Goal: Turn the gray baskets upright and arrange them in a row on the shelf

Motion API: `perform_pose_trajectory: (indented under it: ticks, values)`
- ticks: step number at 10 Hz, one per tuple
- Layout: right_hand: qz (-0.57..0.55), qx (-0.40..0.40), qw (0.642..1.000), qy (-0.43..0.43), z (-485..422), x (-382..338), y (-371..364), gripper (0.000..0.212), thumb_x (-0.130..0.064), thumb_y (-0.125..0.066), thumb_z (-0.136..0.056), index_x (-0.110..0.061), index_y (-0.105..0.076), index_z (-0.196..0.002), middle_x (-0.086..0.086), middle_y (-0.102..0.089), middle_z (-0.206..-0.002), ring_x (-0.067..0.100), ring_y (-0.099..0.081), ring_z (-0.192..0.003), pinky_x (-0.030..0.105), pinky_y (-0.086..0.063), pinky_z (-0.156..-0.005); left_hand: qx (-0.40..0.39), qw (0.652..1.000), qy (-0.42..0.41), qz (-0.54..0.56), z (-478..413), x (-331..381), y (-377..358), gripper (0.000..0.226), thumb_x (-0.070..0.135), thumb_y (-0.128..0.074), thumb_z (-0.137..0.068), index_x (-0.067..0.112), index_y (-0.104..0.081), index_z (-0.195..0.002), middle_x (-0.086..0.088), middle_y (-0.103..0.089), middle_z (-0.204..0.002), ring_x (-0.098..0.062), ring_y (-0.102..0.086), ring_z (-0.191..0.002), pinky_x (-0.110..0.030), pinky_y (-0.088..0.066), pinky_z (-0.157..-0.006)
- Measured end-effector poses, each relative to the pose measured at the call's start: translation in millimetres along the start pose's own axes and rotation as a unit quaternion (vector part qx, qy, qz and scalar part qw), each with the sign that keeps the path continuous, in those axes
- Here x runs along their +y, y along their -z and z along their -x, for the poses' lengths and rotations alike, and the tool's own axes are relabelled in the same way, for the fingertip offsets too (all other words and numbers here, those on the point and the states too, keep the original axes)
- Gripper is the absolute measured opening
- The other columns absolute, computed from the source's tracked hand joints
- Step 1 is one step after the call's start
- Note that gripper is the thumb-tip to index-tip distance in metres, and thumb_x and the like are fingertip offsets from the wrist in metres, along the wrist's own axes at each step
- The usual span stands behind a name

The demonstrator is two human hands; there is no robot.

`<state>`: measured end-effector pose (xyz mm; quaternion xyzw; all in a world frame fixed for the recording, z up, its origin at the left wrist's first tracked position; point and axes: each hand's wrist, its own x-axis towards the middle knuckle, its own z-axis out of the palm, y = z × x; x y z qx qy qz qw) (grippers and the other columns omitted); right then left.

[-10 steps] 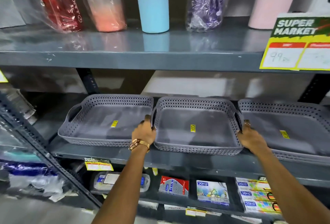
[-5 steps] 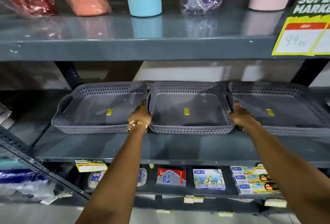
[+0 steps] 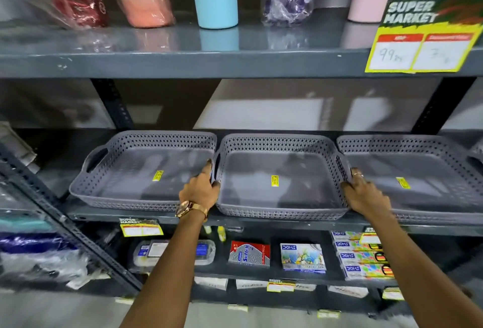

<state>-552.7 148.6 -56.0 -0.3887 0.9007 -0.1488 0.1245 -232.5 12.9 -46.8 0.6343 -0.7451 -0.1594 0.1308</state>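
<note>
Three gray baskets are seen upright in a row on the shelf (image 3: 156, 216) across the middle of the frame. The center basket (image 3: 281, 178) is gripped at both side handles, by the left hand (image 3: 200, 192) and the right hand (image 3: 364, 193).

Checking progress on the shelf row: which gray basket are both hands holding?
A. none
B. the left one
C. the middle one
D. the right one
C: the left hand and right hand grip opposite ends of the middle basket, which sits upright between two others.
</note>
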Motion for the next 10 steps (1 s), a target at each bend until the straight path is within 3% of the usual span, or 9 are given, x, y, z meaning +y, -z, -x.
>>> perform_pose_trajectory:
  ticks: [2, 6, 7, 8, 9, 10]
  values:
    - [0.005, -0.009, 1.000, 0.010, 3.3, -1.4, 6.1, 0.051, -0.039, -0.033, -0.094, -0.017, -0.028, -0.140, 0.025, -0.054, -0.133, 0.043, -0.053, -0.119, 0.052, -0.039, -0.100, 0.003, 1.000, 0.009, -0.007, 7.2, 0.6, 2.4, 0.062, 0.040, -0.047, -0.092, 0.038, -0.021, -0.148, -0.019, -0.058, -0.133, -0.041, -0.055, -0.118, -0.047, -0.047, -0.094]
    - [0.004, -0.023, 1.000, 0.014, 2.8, 0.9, 9.7, 0.057, -0.043, -0.031, -0.093, -0.018, -0.025, -0.144, 0.023, -0.052, -0.138, 0.042, -0.051, -0.123, 0.051, -0.038, -0.101, 0.015, 1.000, 0.023, -0.009, 12.6, 3.1, 3.4, 0.058, 0.042, -0.046, -0.091, 0.035, -0.028, -0.146, -0.017, -0.063, -0.126, -0.039, -0.059, -0.112, -0.045, -0.051, -0.090]
    - [-0.030, -0.007, 0.999, 0.013, 4.5, 2.7, 7.9, 0.059, -0.047, -0.031, -0.093, -0.012, -0.029, -0.141, 0.024, -0.054, -0.135, 0.042, -0.052, -0.122, 0.052, -0.041, -0.102, 0.012, 0.999, 0.034, -0.001, 18.4, 5.1, 5.2, 0.052, 0.040, -0.045, -0.091, 0.028, -0.036, -0.141, -0.018, -0.061, -0.127, -0.040, -0.058, -0.115, -0.046, -0.048, -0.092]
    - [-0.074, 0.068, 0.993, 0.055, 17.9, -6.8, 16.5, 0.068, -0.048, -0.036, -0.094, -0.006, -0.024, -0.146, 0.024, -0.049, -0.140, 0.043, -0.041, -0.131, 0.055, -0.038, -0.105, 0.016, 0.999, 0.044, 0.007, 23.5, 7.9, 7.7, 0.045, 0.042, -0.039, -0.094, 0.019, -0.043, -0.132, -0.019, -0.061, -0.126, -0.040, -0.058, -0.115, -0.047, -0.047, -0.092]
    - [-0.124, 0.145, 0.970, 0.153, 46.1, -18.7, 29.0, 0.073, -0.057, -0.032, -0.092, -0.006, -0.035, -0.143, 0.015, -0.045, -0.146, 0.036, -0.042, -0.134, 0.049, -0.033, -0.109, 0.047, 0.998, 0.037, 0.025, 26.2, 6.7, 8.0, 0.050, 0.048, -0.031, -0.096, 0.013, -0.040, -0.131, -0.020, -0.062, -0.124, -0.041, -0.057, -0.115, -0.050, -0.048, -0.091]
    - [-0.304, 0.162, 0.908, 0.237, 93.3, -34.1, 64.9, 0.063, -0.056, -0.040, -0.088, -0.011, -0.055, -0.130, 0.004, -0.060, -0.132, 0.012, -0.060, -0.115, 0.021, -0.044, -0.098, 0.084, 0.993, 0.007, 0.078, 27.0, 14.7, 15.4, 0.063, 0.052, -0.029, -0.095, 0.009, -0.031, -0.140, -0.023, -0.050, -0.135, -0.045, -0.048, -0.123, -0.053, -0.043, -0.096]
